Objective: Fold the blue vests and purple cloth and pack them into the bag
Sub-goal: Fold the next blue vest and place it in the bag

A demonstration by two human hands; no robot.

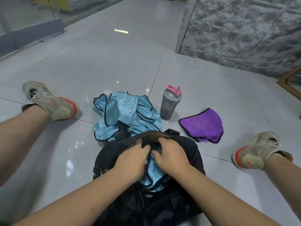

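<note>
1. Pushing a vest (152,175) into the bag (187,147), I have my left hand (132,158) and right hand (171,154) curled on its cloth.
2. Beyond the bag lie unfolded vests (125,111), slightly left, nearer my left hand.
3. The purple cloth (203,124) lies right, by the bottle (169,104).

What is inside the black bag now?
Inside the black fabric bag, light blue shiny vest fabric with dark trim shows in the opening. The left hand and right hand cover part; anything deeper is hidden.

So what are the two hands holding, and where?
Both hands, left and right, grip a blue vest by its upper end inside the black bag's mouth.
</note>
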